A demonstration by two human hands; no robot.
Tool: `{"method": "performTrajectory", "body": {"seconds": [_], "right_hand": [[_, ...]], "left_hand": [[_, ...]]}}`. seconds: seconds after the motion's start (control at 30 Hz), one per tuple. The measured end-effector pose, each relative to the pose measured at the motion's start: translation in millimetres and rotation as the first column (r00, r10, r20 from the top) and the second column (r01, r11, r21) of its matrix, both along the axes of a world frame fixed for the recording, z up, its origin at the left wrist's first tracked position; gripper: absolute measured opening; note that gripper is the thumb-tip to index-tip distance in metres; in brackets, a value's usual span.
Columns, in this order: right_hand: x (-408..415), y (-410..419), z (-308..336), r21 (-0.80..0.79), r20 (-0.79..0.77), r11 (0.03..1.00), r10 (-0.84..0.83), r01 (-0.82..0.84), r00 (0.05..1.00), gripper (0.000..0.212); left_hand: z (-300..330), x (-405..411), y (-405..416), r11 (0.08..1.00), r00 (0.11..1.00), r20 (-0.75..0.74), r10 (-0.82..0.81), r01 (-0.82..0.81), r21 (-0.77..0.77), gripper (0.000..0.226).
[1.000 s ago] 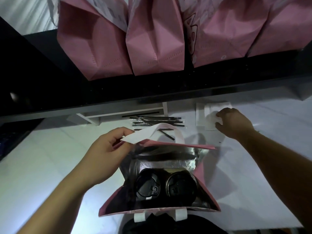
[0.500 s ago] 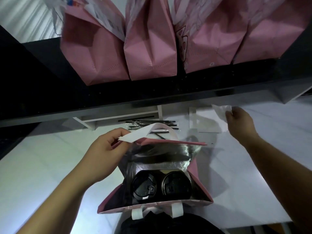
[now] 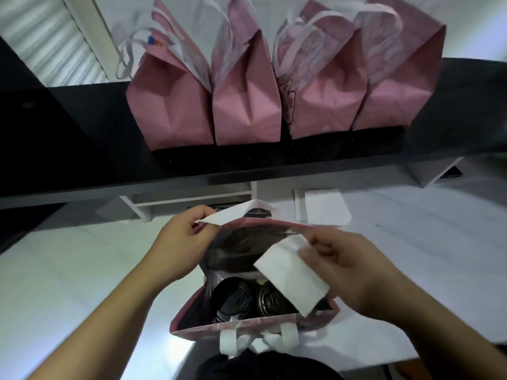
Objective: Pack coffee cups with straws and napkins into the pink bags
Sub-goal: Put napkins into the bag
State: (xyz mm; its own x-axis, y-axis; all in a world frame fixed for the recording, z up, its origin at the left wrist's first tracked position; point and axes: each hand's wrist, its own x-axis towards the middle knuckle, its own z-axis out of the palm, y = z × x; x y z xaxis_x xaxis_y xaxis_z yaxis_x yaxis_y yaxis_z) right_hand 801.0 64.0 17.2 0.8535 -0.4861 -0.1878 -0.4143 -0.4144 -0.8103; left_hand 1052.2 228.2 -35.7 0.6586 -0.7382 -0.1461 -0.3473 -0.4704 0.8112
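An open pink bag (image 3: 248, 326) with a silver lining stands on the white counter in front of me. Two coffee cups with black lids (image 3: 232, 300) (image 3: 271, 300) sit side by side at its bottom. My left hand (image 3: 181, 242) pinches the bag's white far handle (image 3: 233, 215) and holds the mouth open. My right hand (image 3: 348, 267) holds a white napkin (image 3: 292, 275) over the bag's opening, partly covering the right cup. Black straws (image 3: 258, 212) lie behind the bag, mostly hidden by the handle.
A stack of white napkins (image 3: 325, 207) lies on the counter behind the bag to the right. Several pink bags (image 3: 247, 91) stand in a row on a black shelf (image 3: 82, 149) above. A white rack (image 3: 192, 198) sits under the shelf.
My right hand lifted a napkin from the stack and carried it left and toward me, over the open bag. My left hand kept its hold on the handle.
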Motion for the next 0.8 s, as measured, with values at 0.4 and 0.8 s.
{"method": "performTrajectory", "body": {"seconds": [0.4,0.8], "right_hand": [[49,68,-36,-0.430,-0.440,0.732,0.340,-0.528,0.831,0.033],[-28,27,-19,-0.338,0.003,0.940,0.036,-0.033,0.999,0.011]], "left_hand": [[2,-10,3,0.999,0.999,-0.050,0.009,-0.012,-0.053,0.015],[3,-11,28,0.988,0.984,-0.179,0.004,-0.031,-0.150,0.048]]}}
